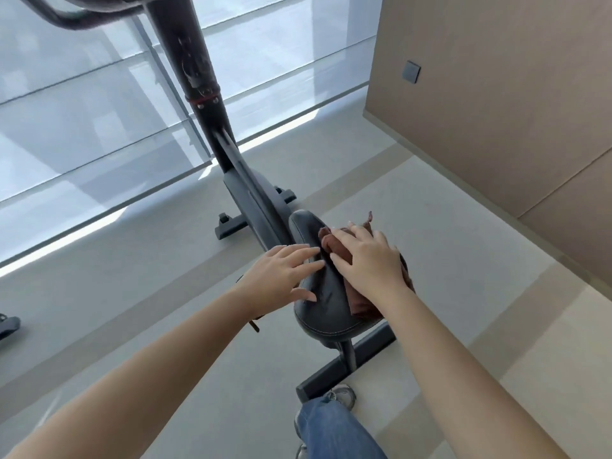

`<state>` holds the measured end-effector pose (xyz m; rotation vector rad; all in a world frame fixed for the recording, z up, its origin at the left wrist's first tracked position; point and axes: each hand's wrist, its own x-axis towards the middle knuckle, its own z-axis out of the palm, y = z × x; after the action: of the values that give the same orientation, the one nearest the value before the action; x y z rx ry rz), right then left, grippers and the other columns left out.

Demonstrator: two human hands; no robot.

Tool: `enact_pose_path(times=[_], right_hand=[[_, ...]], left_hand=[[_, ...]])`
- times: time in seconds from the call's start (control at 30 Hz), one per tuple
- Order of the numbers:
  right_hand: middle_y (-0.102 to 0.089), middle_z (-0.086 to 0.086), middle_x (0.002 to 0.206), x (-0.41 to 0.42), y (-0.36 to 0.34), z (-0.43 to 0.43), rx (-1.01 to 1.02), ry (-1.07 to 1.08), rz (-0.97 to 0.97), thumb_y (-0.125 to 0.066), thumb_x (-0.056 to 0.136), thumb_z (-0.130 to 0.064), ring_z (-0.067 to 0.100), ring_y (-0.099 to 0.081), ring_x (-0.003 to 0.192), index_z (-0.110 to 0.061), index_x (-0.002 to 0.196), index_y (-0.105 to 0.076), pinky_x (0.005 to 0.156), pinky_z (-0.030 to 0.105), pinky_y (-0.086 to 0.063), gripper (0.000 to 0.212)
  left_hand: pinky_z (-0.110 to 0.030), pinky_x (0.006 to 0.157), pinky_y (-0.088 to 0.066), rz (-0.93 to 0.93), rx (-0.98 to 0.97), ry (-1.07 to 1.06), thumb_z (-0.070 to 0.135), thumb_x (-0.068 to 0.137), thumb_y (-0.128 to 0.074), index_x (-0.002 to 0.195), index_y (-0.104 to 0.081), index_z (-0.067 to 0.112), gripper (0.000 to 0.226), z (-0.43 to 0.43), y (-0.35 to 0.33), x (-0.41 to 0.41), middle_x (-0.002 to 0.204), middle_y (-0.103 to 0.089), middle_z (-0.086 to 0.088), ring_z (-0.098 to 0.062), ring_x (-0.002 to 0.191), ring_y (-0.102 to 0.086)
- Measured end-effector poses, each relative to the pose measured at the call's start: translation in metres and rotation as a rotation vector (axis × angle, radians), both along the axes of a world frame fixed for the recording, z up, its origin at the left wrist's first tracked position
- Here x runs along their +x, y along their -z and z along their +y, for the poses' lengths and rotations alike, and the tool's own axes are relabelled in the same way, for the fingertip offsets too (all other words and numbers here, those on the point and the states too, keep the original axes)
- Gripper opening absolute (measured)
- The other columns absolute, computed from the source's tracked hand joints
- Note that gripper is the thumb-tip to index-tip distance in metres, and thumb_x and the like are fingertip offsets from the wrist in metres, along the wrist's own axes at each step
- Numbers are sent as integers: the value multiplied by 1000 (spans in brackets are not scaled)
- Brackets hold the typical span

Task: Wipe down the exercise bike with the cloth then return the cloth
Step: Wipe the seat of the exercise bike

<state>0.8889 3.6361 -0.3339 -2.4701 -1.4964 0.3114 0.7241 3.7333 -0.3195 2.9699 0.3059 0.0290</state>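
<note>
Pale grey floor (132, 326), smooth and matte, with a lighter beige strip running along the right side. Big glass window (82, 111) up the left, tan panelled wall (496, 94) on the right with a small dark square switch (410, 71) on it.

The exercise bike (251, 200) sits in the middle: a black frame with a thick round post going up to the curved handlebar, and flat bar feet on the floor. The saddle (324, 309) is closest to the camera, black and leathery with pale stitching round the rim, wide at the back and narrow at the nose.

The left hand (281, 276) lies flat on the saddle's left side, grip apart, fingers straight and holding nothing. The right hand (367, 263) presses down on the cloth (334, 241), grip also apart, fingers spread over it rather than curled round it. The cloth is brown, soft and bunched into folds, sitting on the right half of the saddle under that palm, with one end poking out past the fingertips and the rest draping off the right edge.

Blue jeans leg (331, 429) and a grey shoe (344, 394) by the rear foot bar
</note>
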Motion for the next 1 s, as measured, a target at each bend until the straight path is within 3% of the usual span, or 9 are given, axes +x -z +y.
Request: enact_pose_path(times=[0.17,0.37,0.63,0.73,0.87,1.0], right_hand=[[-59,0,126,-6,7,-35,213,115,-51,-64,78,-36,32,-52,102,-30,117,-60,76,45,-48,39],[-46,-6,139,23,3,-10,66,212,191,-51,87,-42,27,-40,118,-39,128,-48,96,42,-41,42],[-55,2,131,-7,15,-57,415,403,191,-66,81,-26,33,-47,109,-28,119,-61,91,40,-43,39],[-52,0,135,18,11,-40,286,360,289,-62,84,-30,31,-47,112,-32,121,-58,97,34,-35,37],[-60,-5,123,59,-3,-18,148,252,639,-62,85,-28,16,-52,115,-33,116,-61,94,26,-37,32],[-57,-12,122,48,1,-36,241,271,622,-63,84,-24,1,-44,115,-34,116,-61,92,11,-29,34]], left_hand=[[-39,111,-14,150,21,109,60,80,-50,139,-37,23,71,25,3,17,149,-32,-3,-22,138,-22],[-40,112,-10,203,26,205,66,77,-45,141,-34,23,77,36,1,32,150,-28,-3,-21,139,-18],[-49,95,-40,70,-14,248,58,69,-64,126,-56,15,72,36,2,33,134,-50,-13,-34,124,-44],[-49,84,-48,29,-19,257,57,62,-70,120,-60,14,73,39,7,34,126,-57,-13,-34,118,-51],[-48,83,-48,4,-18,276,65,60,-61,117,-62,16,75,43,13,37,121,-60,-11,-31,114,-54],[-46,86,-47,-12,-13,292,68,61,-55,117,-62,18,76,45,19,36,122,-60,-10,-30,113,-55]])
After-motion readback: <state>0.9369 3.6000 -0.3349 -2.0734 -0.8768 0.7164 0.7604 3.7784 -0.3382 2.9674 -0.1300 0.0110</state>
